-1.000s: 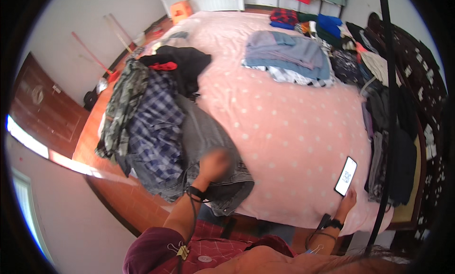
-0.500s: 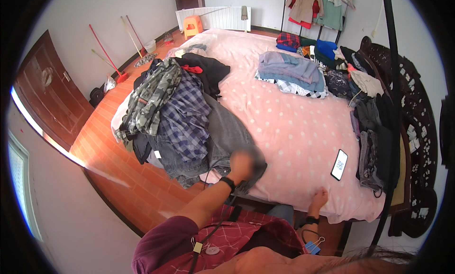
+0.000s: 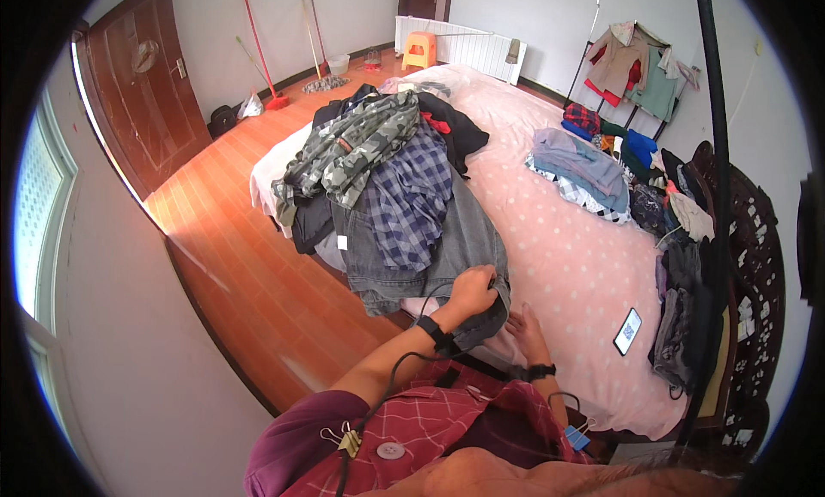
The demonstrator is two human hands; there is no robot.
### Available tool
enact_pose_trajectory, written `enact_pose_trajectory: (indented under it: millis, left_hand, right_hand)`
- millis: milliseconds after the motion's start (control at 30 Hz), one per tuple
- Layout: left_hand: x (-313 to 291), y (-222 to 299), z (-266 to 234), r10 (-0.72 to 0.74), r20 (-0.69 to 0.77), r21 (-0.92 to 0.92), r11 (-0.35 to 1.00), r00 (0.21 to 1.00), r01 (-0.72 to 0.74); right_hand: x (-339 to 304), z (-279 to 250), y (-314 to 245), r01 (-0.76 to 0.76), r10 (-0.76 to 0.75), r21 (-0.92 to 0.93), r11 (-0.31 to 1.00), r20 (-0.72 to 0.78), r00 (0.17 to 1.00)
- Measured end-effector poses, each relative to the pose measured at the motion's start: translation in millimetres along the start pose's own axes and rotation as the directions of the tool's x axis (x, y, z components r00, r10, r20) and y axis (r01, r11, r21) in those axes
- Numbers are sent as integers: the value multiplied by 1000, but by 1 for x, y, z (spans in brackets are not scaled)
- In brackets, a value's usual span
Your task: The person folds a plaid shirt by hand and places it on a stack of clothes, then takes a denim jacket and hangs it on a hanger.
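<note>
Grey jeans [image 3: 471, 231] lie spread at the near edge of the bed, partly under a pile of clothes. My left hand [image 3: 474, 291] is closed on their near right part, fingers wrapped over the cloth. My right hand [image 3: 526, 327] rests just right of it, low beside the jeans' edge, fingers stretched out on the pink sheet; whether it touches the denim I cannot tell. On top of the jeans lies a blue checked shirt [image 3: 411, 201], and a camouflage jacket [image 3: 357, 149] covers the pile's left side.
The bed wears a pink dotted sheet [image 3: 567, 282]. Folded clothes [image 3: 580, 166] are stacked at its far right, with more dark clothes [image 3: 675, 325] along the headboard [image 3: 756, 256]. A phone [image 3: 628, 331] lies near the right edge. An orange stool [image 3: 419, 48] stands beyond the bed.
My right hand has moved left across the sheet to the jeans' edge. My left hand keeps its place on the jeans. The view has turned left.
</note>
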State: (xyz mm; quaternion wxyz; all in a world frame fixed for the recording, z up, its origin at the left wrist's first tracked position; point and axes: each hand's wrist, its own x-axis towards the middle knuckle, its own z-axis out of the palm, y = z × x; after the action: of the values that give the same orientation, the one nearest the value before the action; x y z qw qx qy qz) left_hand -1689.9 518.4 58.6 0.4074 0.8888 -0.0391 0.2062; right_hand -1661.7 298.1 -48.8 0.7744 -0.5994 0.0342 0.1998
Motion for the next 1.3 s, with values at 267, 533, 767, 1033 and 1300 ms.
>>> enact_pose_trajectory:
  millis: [267, 533, 767, 1033, 1300]
  left_hand:
    - [-9, 39, -15, 183, -56, -116, 975, 982, -188]
    - [-29, 63, -29, 410, 65, -487, 809, 910, -330]
    - [-25, -44, -136, -458, -313, 340, 764, 832, 548]
    - [-13, -98, -15, -351, -37, 307, 887, 936, 345]
    - [9, -200, -203, -458, -386, -247, 887, 801, 389]
  right_hand:
    - [2, 106, -61, -6, -112, 443, 896, 240, 964]
    - [-35, 85, -128, 129, -127, 126, 984, -20, 992]
    - [-90, 50, -152, 343, -361, 261, 902, 23, 932]
    - [-95, -3, -132, 359, -347, 161, 919, -98, 933]
    - [-174, -74, -136, 596, -551, -50, 801, -450, 703]
